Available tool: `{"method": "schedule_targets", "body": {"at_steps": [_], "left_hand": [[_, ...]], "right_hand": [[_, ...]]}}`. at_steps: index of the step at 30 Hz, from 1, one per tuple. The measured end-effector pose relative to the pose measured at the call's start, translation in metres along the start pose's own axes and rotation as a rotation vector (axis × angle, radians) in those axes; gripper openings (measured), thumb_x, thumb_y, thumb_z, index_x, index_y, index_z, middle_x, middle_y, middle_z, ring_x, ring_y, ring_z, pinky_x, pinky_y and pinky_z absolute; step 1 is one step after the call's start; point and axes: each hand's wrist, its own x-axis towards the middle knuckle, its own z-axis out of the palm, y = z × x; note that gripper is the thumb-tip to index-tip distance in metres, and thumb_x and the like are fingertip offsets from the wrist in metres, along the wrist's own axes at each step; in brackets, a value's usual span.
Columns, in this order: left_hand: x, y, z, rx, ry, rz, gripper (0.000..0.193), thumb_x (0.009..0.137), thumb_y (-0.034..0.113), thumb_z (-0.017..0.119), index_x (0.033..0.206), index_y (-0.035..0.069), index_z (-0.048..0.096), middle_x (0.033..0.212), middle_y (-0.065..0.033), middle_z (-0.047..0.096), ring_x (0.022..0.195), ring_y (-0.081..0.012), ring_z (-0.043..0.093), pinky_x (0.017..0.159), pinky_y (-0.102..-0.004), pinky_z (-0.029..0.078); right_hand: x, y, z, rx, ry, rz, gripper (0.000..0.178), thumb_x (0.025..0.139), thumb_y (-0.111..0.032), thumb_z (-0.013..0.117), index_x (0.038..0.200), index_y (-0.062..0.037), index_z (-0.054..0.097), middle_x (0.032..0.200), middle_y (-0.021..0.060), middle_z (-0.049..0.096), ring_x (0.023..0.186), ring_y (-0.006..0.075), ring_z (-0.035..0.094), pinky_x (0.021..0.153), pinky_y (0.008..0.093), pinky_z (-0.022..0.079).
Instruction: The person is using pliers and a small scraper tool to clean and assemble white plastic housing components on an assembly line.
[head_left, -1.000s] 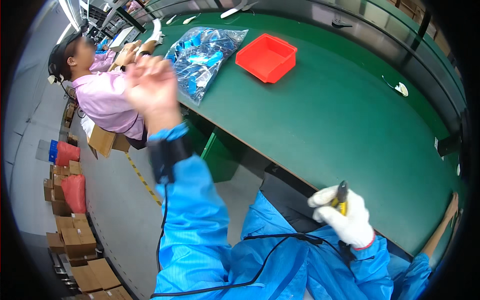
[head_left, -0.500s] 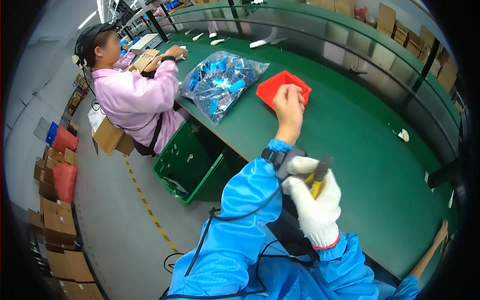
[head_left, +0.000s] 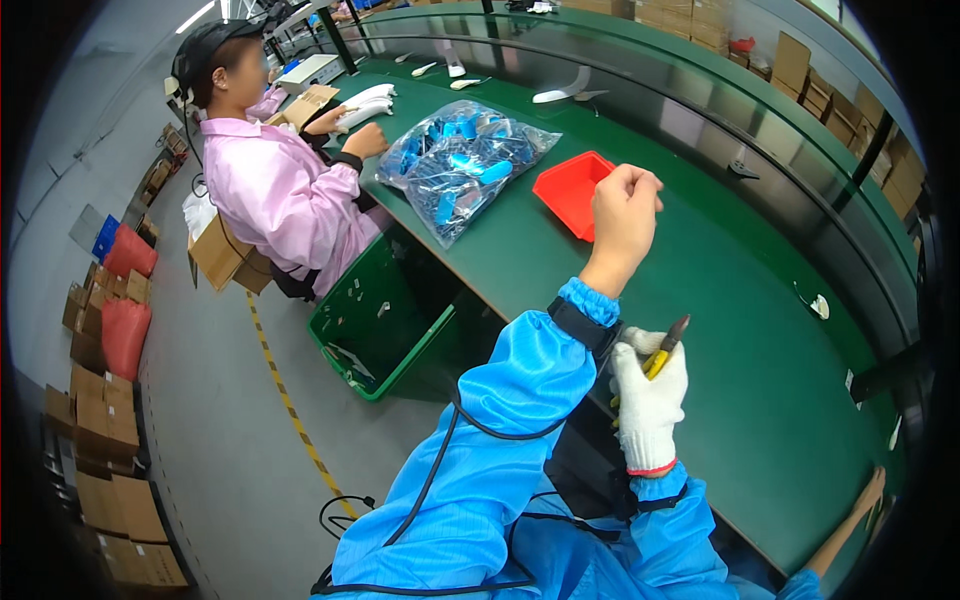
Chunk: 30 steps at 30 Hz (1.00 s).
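Observation:
My left hand (head_left: pixel 622 222), bare, with a blue sleeve and a black wrist strap, is raised above the green table (head_left: pixel 740 400) by the right edge of a red plastic bin (head_left: pixel 570 192). Its fingers are curled closed, and whatever they may hold is hidden. Nearer to me, my right hand (head_left: pixel 652 405) in a white knitted glove grips yellow-handled pliers (head_left: pixel 660 362), their dark jaws pointing up. To the left of the bin lies a clear plastic bag (head_left: pixel 455 170) filled with blue parts.
A co-worker (head_left: pixel 265 200) in pink works at left beside white curved parts (head_left: pixel 370 105). A green crate (head_left: pixel 370 340) stands below the table edge. Another person's bare forearm (head_left: pixel 850 525) reaches in at lower right. Small white parts (head_left: pixel 820 306) lie along the far side. A black cable crosses my left sleeve.
My left hand has moved from over the red bin to its right edge, fingers still curled. The pliers have tilted in my right hand. White curved parts now show beside the co-worker's hands.

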Motion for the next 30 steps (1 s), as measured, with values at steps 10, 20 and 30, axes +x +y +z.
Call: {"method": "schedule_targets", "body": {"at_steps": [10, 20, 30], "left_hand": [[-0.031, -0.006, 0.004, 0.561, -0.089, 0.527, 0.007, 0.089, 0.009, 0.059, 0.086, 0.002, 0.058, 0.073, -0.0128, 0.061, 0.061, -0.0316, 0.061, 0.058, -0.0429, 0.050], [-0.058, -0.053, 0.033, 1.022, -0.439, 0.797, 0.010, 0.077, 0.008, 0.064, 0.082, 0.007, 0.056, 0.075, -0.0071, 0.056, 0.071, -0.0250, 0.061, 0.061, -0.0372, 0.048], [-0.041, -0.059, 0.010, 0.923, -0.445, 0.635, 0.007, 0.080, 0.010, 0.062, 0.084, 0.006, 0.058, 0.078, -0.0110, 0.061, 0.073, -0.0311, 0.065, 0.063, -0.0432, 0.051]], "right_hand": [[-0.040, -0.059, -0.037, 0.156, -0.203, -0.069, 0.021, 0.085, 0.004, 0.065, 0.104, -0.0004, 0.058, 0.096, 0.0104, 0.068, 0.073, 0.0132, 0.063, 0.067, 0.0280, 0.054], [-0.034, -0.115, 0.026, -0.446, -0.890, -0.389, 0.045, 0.094, -0.031, 0.063, 0.131, -0.0080, 0.054, 0.103, 0.0180, 0.070, 0.091, 0.0388, 0.069, 0.079, 0.0446, 0.055], [-0.038, -0.101, -0.004, 0.114, -1.179, 0.355, 0.045, 0.091, -0.007, 0.069, 0.133, 0.0011, 0.055, 0.110, 0.0056, 0.068, 0.098, 0.0126, 0.066, 0.084, 0.0285, 0.052]]}}
